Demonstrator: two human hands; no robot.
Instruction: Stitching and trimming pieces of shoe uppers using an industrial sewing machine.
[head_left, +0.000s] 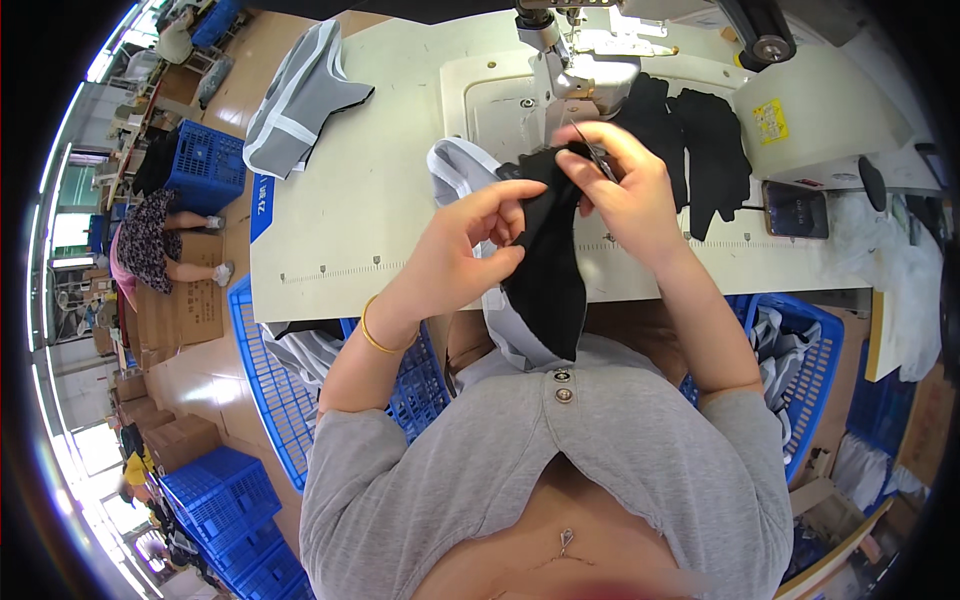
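Note:
A black fabric piece [552, 270] joined to light grey fabric [462, 165] hangs over the near table edge, in front of the sewing machine. My left hand [468, 240] is closed on its left side, thumb and fingers pinching the black cloth. My right hand [630, 190] is at the top edge of the cloth, closed around thin dark thread snips [597, 152]. Their points stick out past the fingertips, and the fingers partly hide them. Just beyond the hands is the sewing machine's needle area [572, 105].
Another grey and black piece [300, 105] lies at the table's far left. Black cut pieces [712, 150] and a phone [796, 211] are on the right. Blue baskets [262, 375] of grey fabric stand below the table on both sides. A person [150, 235] bends over cardboard at left.

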